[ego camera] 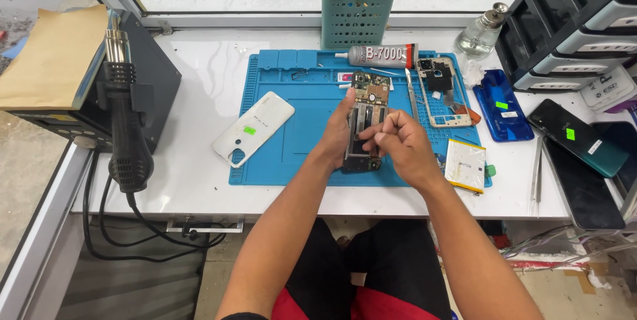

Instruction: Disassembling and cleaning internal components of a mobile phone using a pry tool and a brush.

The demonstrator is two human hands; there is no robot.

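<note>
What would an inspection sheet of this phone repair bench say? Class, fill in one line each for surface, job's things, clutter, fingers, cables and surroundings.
Surface: white bench with a blue mat on it.
Job's things: opened phone, circuit board exposed, held upright over the mat.
Clutter: white back cover, glue tube, phone frame, battery, blue cover, dark phones, tweezers, glass bottle.
Fingers: left hand grips the phone's left edge; right hand pinched at its middle, what it pinches cannot be told.
Cables: black cord hanging from the hot-air gun.
Surroundings: green tool basket, drawer unit, brown paper.
</note>
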